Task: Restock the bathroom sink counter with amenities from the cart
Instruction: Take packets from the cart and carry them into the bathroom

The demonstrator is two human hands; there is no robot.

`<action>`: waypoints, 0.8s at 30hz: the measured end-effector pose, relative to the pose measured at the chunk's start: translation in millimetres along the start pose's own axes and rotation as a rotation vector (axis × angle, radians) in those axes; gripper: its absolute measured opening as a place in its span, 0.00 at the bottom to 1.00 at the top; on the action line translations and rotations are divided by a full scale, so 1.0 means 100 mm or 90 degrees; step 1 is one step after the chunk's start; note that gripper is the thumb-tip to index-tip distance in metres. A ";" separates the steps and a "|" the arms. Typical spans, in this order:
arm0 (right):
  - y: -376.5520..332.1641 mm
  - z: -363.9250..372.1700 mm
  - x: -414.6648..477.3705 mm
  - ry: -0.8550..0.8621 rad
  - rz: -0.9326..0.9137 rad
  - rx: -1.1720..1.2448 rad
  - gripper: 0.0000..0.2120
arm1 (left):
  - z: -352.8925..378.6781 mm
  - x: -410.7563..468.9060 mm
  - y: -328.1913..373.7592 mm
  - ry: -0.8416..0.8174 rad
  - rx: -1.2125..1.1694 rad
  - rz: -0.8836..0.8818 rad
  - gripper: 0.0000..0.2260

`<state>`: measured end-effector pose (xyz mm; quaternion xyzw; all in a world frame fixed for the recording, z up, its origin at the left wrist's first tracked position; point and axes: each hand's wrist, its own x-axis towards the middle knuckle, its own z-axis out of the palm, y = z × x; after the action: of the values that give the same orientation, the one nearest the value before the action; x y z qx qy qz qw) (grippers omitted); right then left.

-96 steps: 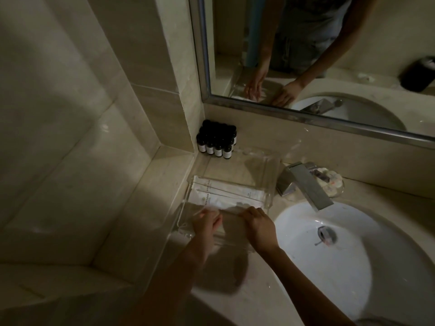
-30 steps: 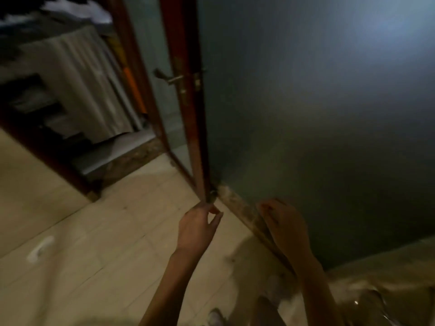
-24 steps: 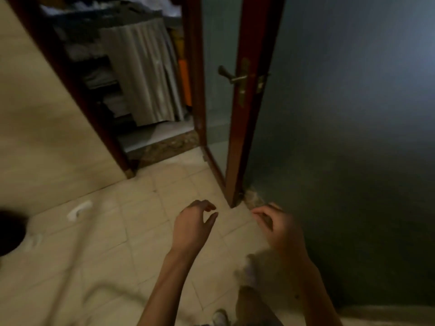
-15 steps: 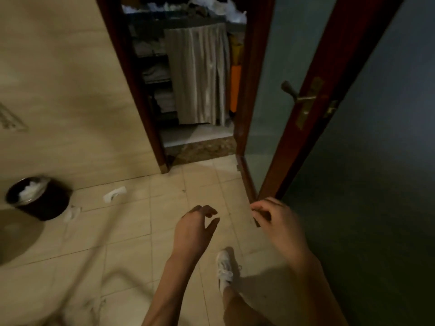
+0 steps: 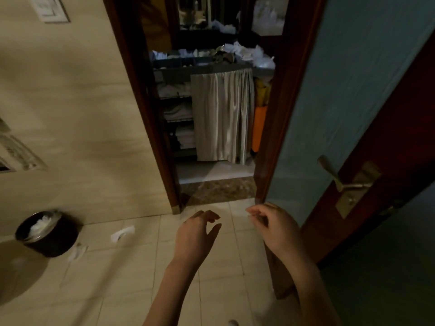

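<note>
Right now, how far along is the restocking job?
Done: cannot tell, the sink counter is out of view. In hand: nothing; left hand and right hand are empty, fingers loosely curled. Left: collecting from the cart beyond the open door.

Curtain [image 5: 222, 116] hides part of the cart [image 5: 175, 72]; its top clutter unreadable
</note>
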<state>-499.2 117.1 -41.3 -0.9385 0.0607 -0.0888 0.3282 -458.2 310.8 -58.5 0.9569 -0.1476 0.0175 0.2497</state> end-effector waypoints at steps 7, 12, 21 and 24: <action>0.17 0.13 0.62 0.005 0.023 0.010 0.07 | 0.23 0.58 -0.07 -0.045 0.001 -0.014 0.10; 0.28 0.29 1.14 -0.030 0.022 0.005 0.08 | 0.34 1.11 -0.19 -0.057 0.000 -0.028 0.10; 0.40 0.55 2.69 -0.030 0.028 0.006 0.09 | 0.47 2.75 -0.49 -0.063 -0.016 -0.019 0.11; 0.32 0.58 3.44 -0.008 -0.003 0.027 0.07 | 0.32 3.51 -0.61 -0.052 -0.030 -0.031 0.11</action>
<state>-152.9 67.8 -62.0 -0.9321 0.0548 -0.0845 0.3480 -106.5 249.9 -78.0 0.9539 -0.1348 -0.0312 0.2663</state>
